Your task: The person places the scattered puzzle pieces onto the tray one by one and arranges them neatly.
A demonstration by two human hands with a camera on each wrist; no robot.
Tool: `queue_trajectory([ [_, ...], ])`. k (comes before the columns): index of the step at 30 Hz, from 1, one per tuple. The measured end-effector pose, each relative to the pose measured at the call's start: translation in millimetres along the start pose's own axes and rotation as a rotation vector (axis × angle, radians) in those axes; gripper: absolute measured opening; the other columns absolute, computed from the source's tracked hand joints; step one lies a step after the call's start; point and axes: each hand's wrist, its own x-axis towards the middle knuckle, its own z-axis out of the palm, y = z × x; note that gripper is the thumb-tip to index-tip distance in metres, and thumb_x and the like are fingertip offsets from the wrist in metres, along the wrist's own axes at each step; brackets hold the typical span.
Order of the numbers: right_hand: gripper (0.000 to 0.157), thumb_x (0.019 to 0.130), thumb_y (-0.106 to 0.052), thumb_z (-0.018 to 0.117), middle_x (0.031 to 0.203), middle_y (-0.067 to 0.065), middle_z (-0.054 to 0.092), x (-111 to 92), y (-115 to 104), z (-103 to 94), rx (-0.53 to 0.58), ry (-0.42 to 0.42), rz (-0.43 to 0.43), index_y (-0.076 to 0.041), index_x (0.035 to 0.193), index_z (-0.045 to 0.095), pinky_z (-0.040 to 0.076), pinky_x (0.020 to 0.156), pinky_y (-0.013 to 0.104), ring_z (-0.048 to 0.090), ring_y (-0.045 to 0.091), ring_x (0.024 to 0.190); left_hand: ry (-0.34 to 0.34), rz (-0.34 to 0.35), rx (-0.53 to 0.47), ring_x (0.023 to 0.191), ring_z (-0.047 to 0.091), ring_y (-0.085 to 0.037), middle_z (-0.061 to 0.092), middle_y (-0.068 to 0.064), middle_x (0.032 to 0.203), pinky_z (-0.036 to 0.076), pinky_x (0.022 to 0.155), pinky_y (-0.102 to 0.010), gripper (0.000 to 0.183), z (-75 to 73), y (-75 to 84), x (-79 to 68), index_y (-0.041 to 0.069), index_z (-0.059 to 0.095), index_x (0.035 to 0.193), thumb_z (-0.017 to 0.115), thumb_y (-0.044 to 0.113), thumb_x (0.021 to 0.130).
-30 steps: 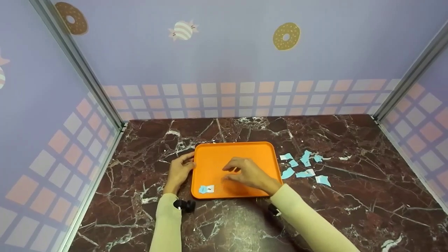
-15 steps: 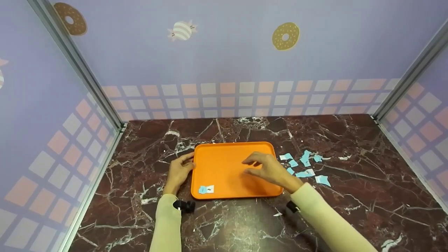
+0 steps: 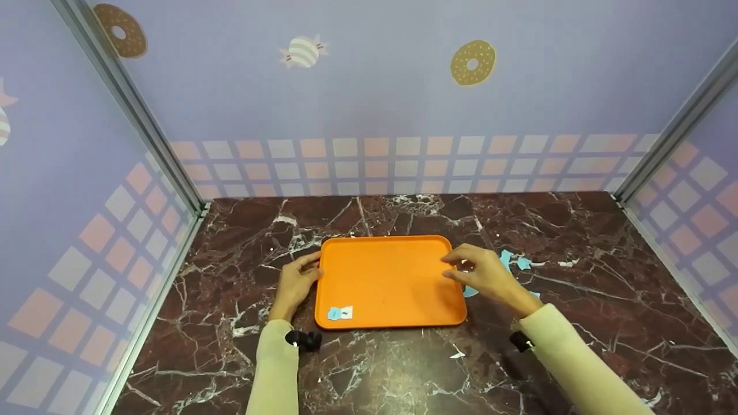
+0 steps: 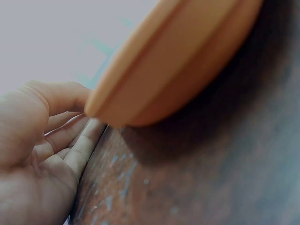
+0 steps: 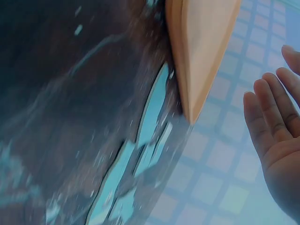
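An orange rectangular tray (image 3: 380,282) lies on the table, with two small flat puzzle pieces (image 3: 339,313), light blue and white, side by side in its near left corner. My left hand (image 3: 296,285) holds the tray's left rim; in the left wrist view the thumb is at the rim and the fingers reach along its lower side. Over the tray's right edge is my right hand (image 3: 487,276), fingers loosely bent, thumb apart, nothing between them. Flat irregular light-blue pieces (image 5: 152,115) lie right of the tray, partly hidden beneath that hand in the head view.
The table (image 3: 248,357) is dark red marble with white veins. Patterned lilac walls (image 3: 380,86) stand at the back and both sides. A white scrap (image 3: 457,352) lies in front of the tray's right corner.
My right hand has moved from over the middle of the tray rightward to its right edge, now covering several of the loose pieces. The left hand and the tray have stayed put.
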Motion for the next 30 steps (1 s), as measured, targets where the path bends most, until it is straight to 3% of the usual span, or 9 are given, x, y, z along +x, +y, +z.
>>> queue_trajectory([
  [5,0.023,0.093,-0.008,0.083,0.111,0.013,0.074,-8.7,6.2,-15.5,-0.025,0.018,0.050,-0.008,0.116,0.080,0.062,0.083,0.040,0.073,0.037,0.099,-0.006,0.000,0.011,0.116,0.069,-0.037,0.071,-0.027,0.125,0.056,0.084,-0.019,0.043,-0.6,-0.4,0.0,-0.008,0.068,0.136,0.068,-0.010,0.093],
  [11,0.026,0.093,-0.008,0.083,0.110,0.006,0.073,-20.0,13.8,-29.6,-0.024,0.029,0.134,-0.009,0.118,0.081,0.063,0.068,0.035,0.075,0.034,0.091,-0.018,-0.014,0.006,0.118,0.068,-0.039,0.070,-0.028,0.127,0.056,0.084,-0.020,0.043,-0.8,0.8,-0.4,-0.006,0.068,0.137,0.068,-0.008,0.094],
  [14,0.026,0.092,-0.006,0.083,0.108,0.001,0.072,-24.9,17.7,-36.4,-0.049,0.044,0.150,-0.010,0.118,0.081,0.064,0.071,0.039,0.074,0.029,0.089,-0.019,-0.023,-0.002,0.119,0.068,-0.040,0.069,-0.029,0.127,0.056,0.084,-0.020,0.043,-0.4,1.2,-1.0,-0.006,0.068,0.138,0.068,-0.008,0.095],
  [19,0.025,0.090,-0.004,0.084,0.109,0.009,0.074,-35.9,26.9,-48.5,-0.118,0.086,0.121,-0.006,0.115,0.081,0.062,0.082,0.051,0.073,0.033,0.096,-0.015,-0.027,0.001,0.118,0.069,-0.038,0.070,-0.028,0.126,0.056,0.085,-0.019,0.043,2.4,1.8,0.6,-0.007,0.068,0.137,0.067,-0.009,0.094],
  [27,0.028,0.093,-0.009,0.083,0.114,0.012,0.073,-58.3,39.5,-66.0,-0.140,0.078,0.253,-0.002,0.119,0.079,0.061,0.074,0.033,0.072,0.032,0.096,-0.021,-0.029,0.034,0.118,0.069,-0.035,0.071,-0.024,0.126,0.057,0.088,-0.024,0.043,1.3,1.6,1.0,-0.004,0.069,0.138,0.069,-0.007,0.095],
  [30,0.030,0.092,-0.011,0.084,0.115,0.012,0.073,-64.4,43.7,-70.5,-0.174,0.071,0.265,-0.001,0.120,0.078,0.062,0.077,0.038,0.072,0.033,0.098,-0.019,-0.030,0.043,0.117,0.069,-0.035,0.072,-0.023,0.125,0.057,0.088,-0.023,0.044,-0.1,1.5,0.0,-0.003,0.069,0.139,0.069,-0.006,0.095],
])
